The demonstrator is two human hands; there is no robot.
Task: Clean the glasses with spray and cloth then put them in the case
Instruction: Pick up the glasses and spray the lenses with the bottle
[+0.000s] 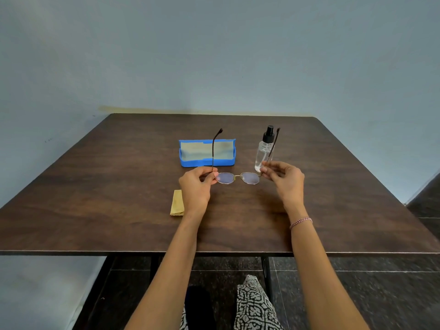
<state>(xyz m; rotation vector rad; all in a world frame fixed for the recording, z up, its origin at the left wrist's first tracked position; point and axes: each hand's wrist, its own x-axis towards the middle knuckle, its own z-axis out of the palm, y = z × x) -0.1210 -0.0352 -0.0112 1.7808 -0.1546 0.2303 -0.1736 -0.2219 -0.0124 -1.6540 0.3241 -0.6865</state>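
Note:
Thin gold-rimmed glasses (238,177) hang above the middle of the table, lenses toward me and both dark temples unfolded, pointing away. My left hand (197,186) pinches the left hinge end of the frame. My right hand (284,178) pinches the right hinge end. Behind the glasses lies an open blue case (207,161) with a grey lining. A clear spray bottle (263,151) with a black pump top stands upright right of the case, partly behind the right temple. A folded yellow cloth (177,203) lies on the table beside my left wrist.
The dark wooden table (107,186) stands against a pale blue wall, and its front edge runs just before my forearms. Dark tiled floor shows to the right and below. A patterned garment on my lap is visible under the table edge.

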